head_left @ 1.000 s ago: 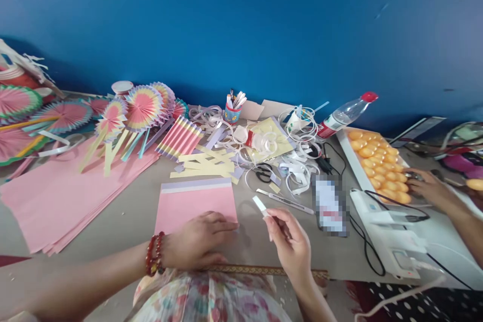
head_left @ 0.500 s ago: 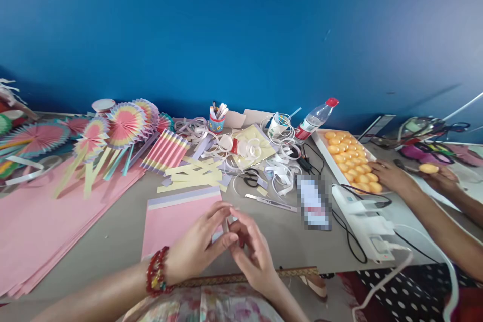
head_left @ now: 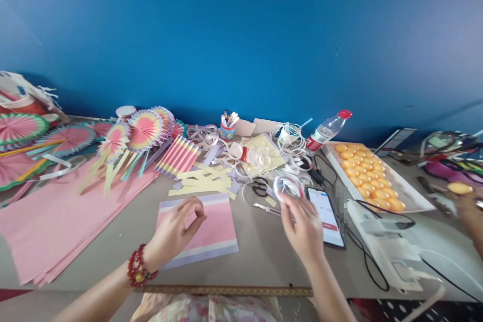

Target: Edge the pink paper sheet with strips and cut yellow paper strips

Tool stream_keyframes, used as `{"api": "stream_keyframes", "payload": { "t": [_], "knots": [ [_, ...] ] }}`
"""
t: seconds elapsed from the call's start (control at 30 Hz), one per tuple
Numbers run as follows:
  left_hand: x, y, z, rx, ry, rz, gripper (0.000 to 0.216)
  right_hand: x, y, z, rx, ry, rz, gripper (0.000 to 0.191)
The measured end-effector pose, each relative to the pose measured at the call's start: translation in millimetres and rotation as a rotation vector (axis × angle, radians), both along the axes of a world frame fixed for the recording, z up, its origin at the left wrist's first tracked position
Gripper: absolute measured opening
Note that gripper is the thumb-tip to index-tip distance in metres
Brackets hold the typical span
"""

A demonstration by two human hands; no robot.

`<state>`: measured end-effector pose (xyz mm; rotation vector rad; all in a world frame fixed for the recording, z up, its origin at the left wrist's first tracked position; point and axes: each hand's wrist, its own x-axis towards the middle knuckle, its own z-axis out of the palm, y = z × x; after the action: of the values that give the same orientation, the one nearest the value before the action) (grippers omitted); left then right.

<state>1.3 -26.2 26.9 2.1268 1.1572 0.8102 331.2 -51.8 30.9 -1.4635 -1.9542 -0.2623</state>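
My left hand (head_left: 174, 231) hovers over the left part of a pink paper sheet (head_left: 215, 221) with white and lavender stripes along its edges. Its fingers are curled, thumb and fingertips pinched close together, and nothing shows between them. On the right, my right hand (head_left: 305, 229) is at a heap of white paper tape strips and loops (head_left: 290, 186). Its fingers are drawn together at a white loop with a bit of red beside it; blur hides what they grip. A craft knife (head_left: 267, 209) and black-handled scissors (head_left: 259, 187) lie left of that hand. The phone (head_left: 326, 216) lies right beside it.
Yellow paper strips (head_left: 206, 181) and a pleated sheet (head_left: 178, 157) lie behind the pink one. Paper fans (head_left: 145, 128) and large pink sheets (head_left: 75, 221) are left. A bottle (head_left: 328, 131), a tray of orange pieces (head_left: 368, 176) and a power strip (head_left: 392, 246) stand right, near another person's hand (head_left: 471, 216).
My hands have parted: the left moved left over the pink sheet, the right moved right and up to the white strips. The view shifted, and the other person's hand left the tray.
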Motion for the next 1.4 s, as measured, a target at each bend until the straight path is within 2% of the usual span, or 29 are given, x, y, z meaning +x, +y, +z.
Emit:
{"api": "stream_keyframes", "payload": {
  "t": [0.13, 0.2, 0.27, 0.3, 0.33, 0.43, 0.5, 0.57, 0.7, 0.83, 0.93, 1.03, 1.1, 1.2, 1.4],
  "knots": [
    [-24.3, -6.6, -5.4, 0.164, 0.248, -0.014, 0.021, 32.7, 38.1, -12.8, -0.036, -0.188, -0.21, 0.035],
    [-32.7, -16.4, -8.9, 0.21, 0.317, -0.057, 0.026, 32.7, 44.1, -17.2, -0.088, -0.253, -0.244, 0.039],
    [-37.4, -29.0, -13.1, 0.245, 0.386, -0.126, 0.037, 17.9, 37.8, -19.0, -0.122, -0.278, -0.238, 0.043],
    [-37.9, -35.5, -15.5, 0.26, 0.429, -0.171, 0.044, 5.3, 30.4, -19.5, -0.144, -0.272, -0.219, 0.046],
    [-37.1, -41.3, -17.9, 0.272, 0.476, -0.222, 0.05, -10.1, 21.0, -20.3, -0.143, -0.259, -0.137, 0.05],
    [-28.5, -52.6, -26.0, 0.293, 0.592, -0.308, 0.061, -60.6, -10.4, -26.6, -0.263, -0.276, 0.176, 0.062],
    [-22.3, -54.4, -31.3, 0.29, 0.642, -0.288, 0.065, -85.6, -26.3, -33.7, -0.317, -0.341, 0.369, 0.065],
    [-21.5, -53.9, -35.5, 0.293, 0.671, -0.261, 0.068, -96.4, -35.7, -40.6, -0.347, -0.382, 0.401, 0.067],
    [-41.1, -50.3, -36.2, 0.31, 0.669, -0.235, 0.078, -87.4, -44.4, -44.1, -0.338, -0.415, 0.399, 0.069],
    [-56.2, -37.1, -26.6, 0.313, 0.69, -0.153, 0.075, -80.6, -44.4, -33.7, -0.318, -0.406, 0.414, 0.069],
    [-42.3, -21.4, -24.1, 0.314, 0.697, -0.14, 0.073, -90.2, -31.9, -31.3, -0.291, -0.395, 0.36, 0.064],
    [-22.4, -10.0, -30.9, 0.326, 0.671, -0.224, 0.078, -100.8, -15.1, -41.1, -0.249, -0.371, 0.321, 0.068],
    [-19.5, -6.7, -36.7, 0.341, 0.666, -0.248, 0.079, -102.4, -8.5, -50.1, -0.232, -0.372, 0.317, 0.074],
    [-36.7, -7.0, -41.9, 0.37, 0.668, -0.195, 0.078, -97.9, -9.1, -57.6, -0.255, -0.396, 0.286, 0.075],
    [-91.5, -12.4, -47.2, 0.397, 0.719, 0.019, 0.079, -93.4, -15.4, -53.4, -0.298, -0.373, 0.279, 0.076]
  ]
}}
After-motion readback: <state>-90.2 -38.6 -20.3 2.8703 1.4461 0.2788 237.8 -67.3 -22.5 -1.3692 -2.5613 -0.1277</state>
